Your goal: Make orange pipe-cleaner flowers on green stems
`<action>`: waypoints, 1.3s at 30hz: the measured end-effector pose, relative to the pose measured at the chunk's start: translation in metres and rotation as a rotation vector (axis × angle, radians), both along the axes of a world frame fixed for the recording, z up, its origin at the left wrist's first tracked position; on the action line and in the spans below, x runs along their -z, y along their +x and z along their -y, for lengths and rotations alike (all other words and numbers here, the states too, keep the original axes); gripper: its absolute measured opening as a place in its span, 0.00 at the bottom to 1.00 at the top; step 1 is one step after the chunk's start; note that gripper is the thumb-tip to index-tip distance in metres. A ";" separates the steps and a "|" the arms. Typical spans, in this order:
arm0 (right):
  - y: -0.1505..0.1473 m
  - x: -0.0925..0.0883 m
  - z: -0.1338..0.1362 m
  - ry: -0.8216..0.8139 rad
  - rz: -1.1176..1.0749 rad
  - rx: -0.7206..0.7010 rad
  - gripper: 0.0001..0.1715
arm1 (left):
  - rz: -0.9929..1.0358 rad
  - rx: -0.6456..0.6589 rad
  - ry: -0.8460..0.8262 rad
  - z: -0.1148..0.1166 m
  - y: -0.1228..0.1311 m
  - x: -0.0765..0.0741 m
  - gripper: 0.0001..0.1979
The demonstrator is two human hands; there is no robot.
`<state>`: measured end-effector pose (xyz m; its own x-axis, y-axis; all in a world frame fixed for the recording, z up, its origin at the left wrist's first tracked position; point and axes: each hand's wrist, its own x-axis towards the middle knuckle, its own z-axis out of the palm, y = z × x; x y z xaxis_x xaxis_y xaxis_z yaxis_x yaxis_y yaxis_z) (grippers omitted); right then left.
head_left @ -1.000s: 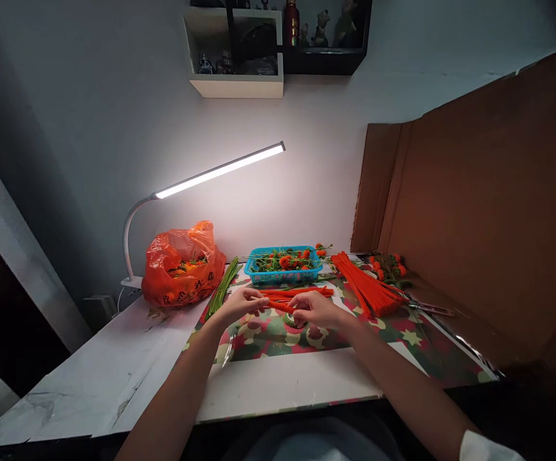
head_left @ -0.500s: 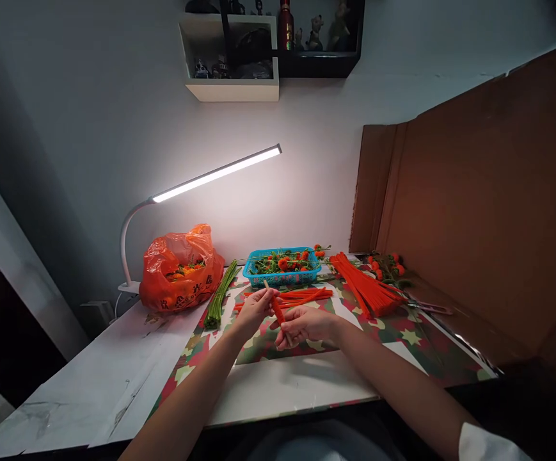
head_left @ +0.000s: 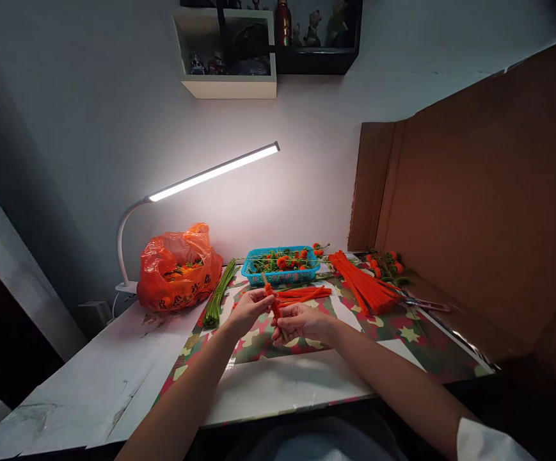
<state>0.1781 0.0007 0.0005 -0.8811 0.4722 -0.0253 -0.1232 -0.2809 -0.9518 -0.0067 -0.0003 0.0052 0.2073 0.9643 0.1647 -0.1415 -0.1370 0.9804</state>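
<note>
Between my hands is a thin wooden stick with an orange-red pipe cleaner (head_left: 275,308) wound around it in a tight coil. My left hand (head_left: 251,310) pinches the coil near its upper end, and the bare stick tip pokes out above the fingers. Lower down, my right hand (head_left: 304,323) has its fingers closed around the bottom of the stick. Loose orange-red pipe cleaners (head_left: 306,294) lie on the table just behind my hands. A large fanned bundle of red pipe cleaners (head_left: 366,282) rests to the right, and a bundle of green pipe cleaners (head_left: 220,294) to the left.
A blue basket (head_left: 280,277) holds orange pompom flowers on green stems. An orange plastic bag (head_left: 176,275) stands left, beside a lit clamp lamp (head_left: 215,171). Scissors (head_left: 428,305) and more flowers (head_left: 388,262) are at right, by a cardboard sheet (head_left: 474,205). A shelf (head_left: 232,88) hangs above.
The wound stick has shifted slightly up and left. Part of the orange coil now shows above my left fingers, where bare stick was before. The view has moved a little.
</note>
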 end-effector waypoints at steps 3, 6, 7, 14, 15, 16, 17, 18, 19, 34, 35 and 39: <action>-0.005 0.002 0.003 0.100 0.073 0.125 0.23 | -0.082 -0.038 0.014 -0.001 -0.002 0.000 0.17; -0.012 0.004 0.007 0.292 0.135 0.321 0.18 | -0.154 -0.104 0.045 -0.001 -0.002 0.000 0.17; -0.014 0.005 0.009 0.364 0.162 0.403 0.17 | -0.171 -0.136 0.056 -0.001 0.000 -0.001 0.17; -0.019 0.004 0.015 0.620 0.292 0.700 0.14 | -0.140 -0.261 0.046 0.004 0.012 -0.004 0.20; -0.018 0.003 0.014 0.578 0.258 0.670 0.15 | -0.131 -0.251 0.047 0.004 0.012 -0.004 0.20; -0.017 0.003 0.012 0.514 0.215 0.619 0.16 | -0.114 -0.225 0.051 0.004 0.011 -0.004 0.19; -0.016 0.003 0.011 0.440 0.171 0.556 0.18 | -0.086 -0.189 0.054 0.004 0.010 -0.003 0.19; -0.015 0.003 0.009 0.368 0.131 0.489 0.20 | -0.047 -0.138 0.053 0.004 0.008 -0.002 0.20; -0.013 0.002 0.006 0.300 0.097 0.425 0.22 | -0.004 -0.077 0.045 0.003 0.007 -0.001 0.20; -0.006 0.010 -0.007 -0.064 -0.143 0.045 0.23 | 0.059 0.137 0.046 0.010 0.006 -0.002 0.17; -0.006 0.011 -0.007 -0.064 -0.144 0.044 0.23 | 0.067 0.137 0.048 0.010 0.007 -0.002 0.17; -0.005 0.012 -0.007 -0.060 -0.141 0.044 0.22 | 0.095 0.163 0.047 0.010 0.009 -0.001 0.16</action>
<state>0.1726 0.0079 -0.0113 -0.8564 0.5120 0.0675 -0.2676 -0.3282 -0.9059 0.0023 -0.0104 0.0060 0.3414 0.9099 0.2355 -0.2573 -0.1505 0.9545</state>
